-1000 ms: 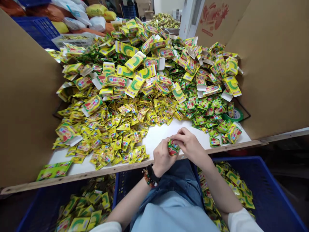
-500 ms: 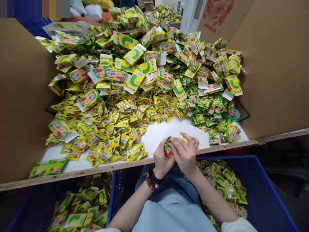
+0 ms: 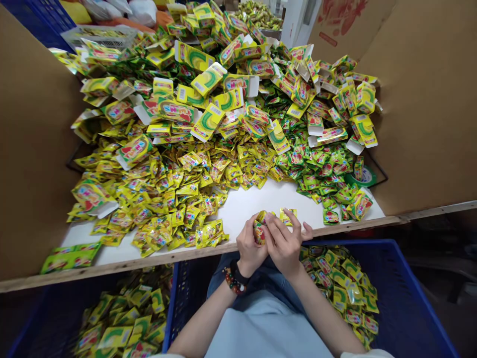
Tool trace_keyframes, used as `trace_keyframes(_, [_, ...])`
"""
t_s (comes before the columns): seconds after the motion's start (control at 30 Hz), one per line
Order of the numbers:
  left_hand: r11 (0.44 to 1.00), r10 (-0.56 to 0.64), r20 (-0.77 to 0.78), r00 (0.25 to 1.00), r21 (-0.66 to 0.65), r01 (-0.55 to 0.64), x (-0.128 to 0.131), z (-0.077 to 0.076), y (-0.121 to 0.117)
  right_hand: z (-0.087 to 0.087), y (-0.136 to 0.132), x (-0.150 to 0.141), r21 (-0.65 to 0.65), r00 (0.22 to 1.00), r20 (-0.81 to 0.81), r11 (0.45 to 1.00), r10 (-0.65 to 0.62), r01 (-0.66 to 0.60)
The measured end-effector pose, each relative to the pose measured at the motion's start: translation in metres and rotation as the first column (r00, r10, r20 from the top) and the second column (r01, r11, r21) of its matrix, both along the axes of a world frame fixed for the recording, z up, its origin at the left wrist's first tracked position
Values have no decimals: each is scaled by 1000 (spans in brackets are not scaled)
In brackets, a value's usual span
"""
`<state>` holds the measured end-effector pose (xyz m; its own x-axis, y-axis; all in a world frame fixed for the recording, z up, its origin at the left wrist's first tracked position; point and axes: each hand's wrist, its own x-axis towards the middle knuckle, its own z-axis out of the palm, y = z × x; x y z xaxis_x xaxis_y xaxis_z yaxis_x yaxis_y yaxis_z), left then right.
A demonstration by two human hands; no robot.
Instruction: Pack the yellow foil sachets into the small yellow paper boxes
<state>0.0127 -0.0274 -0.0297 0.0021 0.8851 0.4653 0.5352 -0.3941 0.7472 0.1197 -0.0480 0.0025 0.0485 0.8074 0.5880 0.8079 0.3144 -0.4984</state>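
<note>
At the front edge of the white table, my left hand (image 3: pixel 252 245) is wrapped round a small printed box (image 3: pixel 260 229), yellow and green with red fruit on it. My right hand (image 3: pixel 286 243) presses its thumb and forefinger against the box's upper side, while its other fingers stretch out to the right. The fingers partly cover the box, so its opening is hard to make out. A yellow sachet (image 3: pixel 287 217) lies on the table just behind my right fingers. Yellow sachets (image 3: pixel 179 199) are heaped to the left, green sachets (image 3: pixel 316 169) to the right.
Small cartons (image 3: pixel 208 122), many with flaps up, pile along the back. Cardboard walls (image 3: pixel 428 124) flank the table. A green tape roll (image 3: pixel 367 176) sits at right. Below the wooden edge (image 3: pixel 201 254) are blue crates (image 3: pixel 413 298) with filled boxes (image 3: pixel 121 335).
The box has turned slightly in my left hand and shows more yellow at its top. My right fingers have spread and shifted, baring more of the yellow sachet behind them.
</note>
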Motion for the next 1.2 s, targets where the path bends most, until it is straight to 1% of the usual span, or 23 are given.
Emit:
trace_keyframes(0.07, [1000, 11, -3, 1000, 22, -11, 0, -2, 0, -5, -2, 5, -21, 997, 22, 997, 69, -69])
trace_keyframes(0.13, [999, 10, 3, 1000, 47, -11, 0, -2, 1, -8, -4, 8, -25, 991, 82, 994, 111, -109])
trace_keyframes(0.2, [998, 1, 11, 1000, 60, -1, 0, -2, 0, -7, -2, 11, -7, 982, 142, 992, 123, -123])
trace_keyframes(0.27, [999, -13, 1, 1000, 46, 13, -1, -2, 0, -2, 1, 11, 4, 980, 150, 991, 134, -136])
trace_keyframes(0.33, [1000, -16, -14, 1000, 24, 16, -2, -3, -1, 5, 4, 10, -12, 977, 90, 981, 192, -191])
trace_keyframes(0.37, [1000, -16, -16, 1000, 11, 17, -2, -5, -2, 8, 5, 9, -15, 975, 30, 975, 222, -221])
trace_keyframes(0.43, [999, -17, 4, 1000, 27, 17, -3, -8, -2, 11, 7, 6, -22, 962, -161, 974, 221, -227])
trace_keyframes(0.47, [998, -21, 17, 1000, 54, 20, -3, -10, -2, 10, 9, 5, -49, 941, -285, 978, 182, -204])
trace_keyframes(0.5, [996, -27, 25, 999, 88, 25, -3, -12, -2, 8, 10, 3, -103, 899, -415, 975, 137, -196])
trace_keyframes(0.53, [992, -32, 28, 999, 119, 29, -3, -13, -1, 7, 12, 2, -176, 838, -537, 958, 101, -228])
trace_keyframes(0.57, [990, -37, 22, 999, 140, 33, -3, -13, 0, 5, 13, 1, -247, 764, -641, 920, 80, -303])
trace_keyframes(0.6, [989, -36, 10, 999, 142, 34, -3, -13, 0, 4, 15, 0, -294, 689, -721, 868, 72, -399])
trace_keyframes(0.63, [992, -36, -6, 999, 123, 36, -3, -13, 1, 3, 16, 0, -312, 624, -778, 815, 76, -488])
trace_keyframes(0.67, [995, -36, -24, 999, 93, 38, -4, -12, 1, 3, 16, 0, -306, 579, -811, 780, 87, -546])
trace_keyframes(0.7, [997, -40, -43, 998, 61, 43, -5, -11, 1, 4, 15, 0, -293, 563, -820, 768, 104, -570])
trace_keyframes(0.73, [998, -51, -64, 997, 31, 53, -6, -10, 1, 6, 14, -1, -281, 574, -809, 774, 128, -568])
trace_keyframes(0.8, [997, -75, -97, 992, -7, 74, -8, -9, 1, 8, 11, -3, -260, 635, -754, 813, 165, -521])
trace_keyframes(0.83, [997, -83, -107, 991, -17, 82, -9, -9, 1, 8, 10, -5, -258, 667, -728, 836, 162, -485])
trace_keyframes(0.93, [997, -75, -104, 992, -35, 72, -8, -9, 1, 7, 10, -10, -294, 722, -688, 885, 65, -361])
trace_keyframes(1.0, [998, -64, -102, 993, -37, 60, -7, -9, 1, 5, 12, -11, -322, 738, -674, 891, 20, -319])
trace_keyframes(1.07, [998, -58, -110, 992, -34, 55, -7, -9, 0, 5, 14, -10, -326, 755, -656, 889, 31, -320])
trace_keyframes(1.1, [998, -56, -114, 992, -38, 52, -7, -9, 0, 5, 15, -8, -317, 762, -645, 887, 59, -336])
trace_keyframes(1.2, [998, -48, -110, 993, -57, 42, -8, -12, 1, 4, 15, -3, -253, 787, -577, 868, 219, -427])
